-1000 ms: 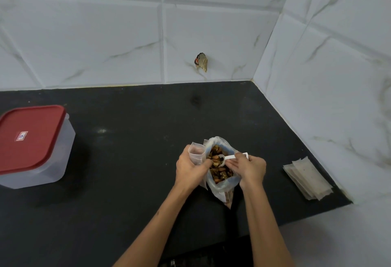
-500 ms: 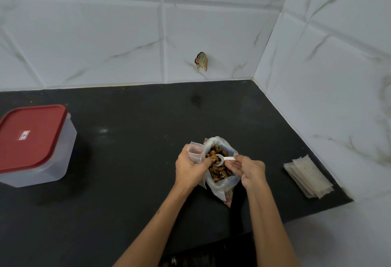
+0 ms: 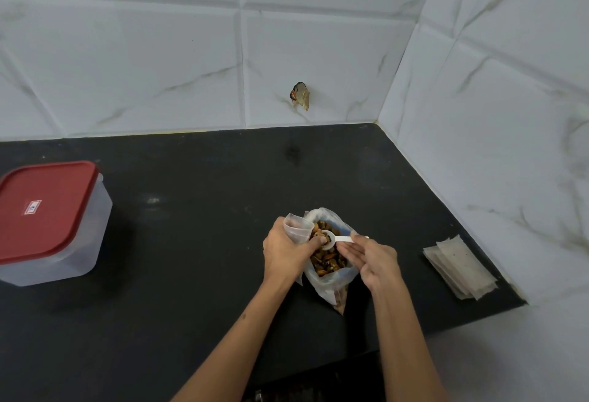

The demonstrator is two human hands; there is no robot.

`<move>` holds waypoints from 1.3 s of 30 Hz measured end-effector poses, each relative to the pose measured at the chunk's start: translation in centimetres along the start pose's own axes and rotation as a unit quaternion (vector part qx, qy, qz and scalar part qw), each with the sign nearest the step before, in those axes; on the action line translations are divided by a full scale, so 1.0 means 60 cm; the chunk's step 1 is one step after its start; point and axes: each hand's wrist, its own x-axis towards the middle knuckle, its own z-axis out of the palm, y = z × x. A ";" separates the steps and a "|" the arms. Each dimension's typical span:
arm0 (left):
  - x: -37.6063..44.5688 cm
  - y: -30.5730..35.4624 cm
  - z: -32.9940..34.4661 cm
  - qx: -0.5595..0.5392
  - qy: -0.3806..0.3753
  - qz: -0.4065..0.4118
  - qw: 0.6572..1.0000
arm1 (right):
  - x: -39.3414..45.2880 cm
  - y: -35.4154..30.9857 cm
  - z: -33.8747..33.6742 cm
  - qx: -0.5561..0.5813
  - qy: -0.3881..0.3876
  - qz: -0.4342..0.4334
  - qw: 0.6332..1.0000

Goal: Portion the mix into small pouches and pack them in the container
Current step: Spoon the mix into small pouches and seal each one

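A clear plastic bag [image 3: 331,283] of brown nut mix [image 3: 326,258] stands open on the black counter [image 3: 197,226]. My left hand [image 3: 287,250] grips a small clear pouch [image 3: 298,226] at the bag's left rim, its thumb touching the spoon bowl. My right hand [image 3: 371,258] pinches the handle of a white plastic spoon [image 3: 336,239] whose bowl sits over the mix. A stack of flat empty pouches [image 3: 460,266] lies to the right near the wall. The container [image 3: 47,223], translucent with a red lid on, stands at the far left.
White marble-pattern tiles form a corner behind and to the right of the counter. A small torn scrap [image 3: 300,95] sticks on the back wall. The counter's front edge [image 3: 414,338] runs just below my forearms.
The spoon's bowl has shifted left toward the small pouch and my left thumb. My right hand has turned, its fingers now more spread along the handle.
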 end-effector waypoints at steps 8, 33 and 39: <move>-0.004 0.011 -0.002 0.036 0.024 0.026 0.999 | -0.009 -0.007 -0.012 0.046 -0.007 0.019 0.999; -0.033 0.105 0.010 0.246 -0.064 0.064 0.965 | -0.096 -0.087 -0.010 0.104 0.031 -0.099 0.989; -0.028 0.119 0.016 0.205 -0.080 0.045 0.974 | -0.108 -0.077 0.002 0.037 0.038 -0.200 0.978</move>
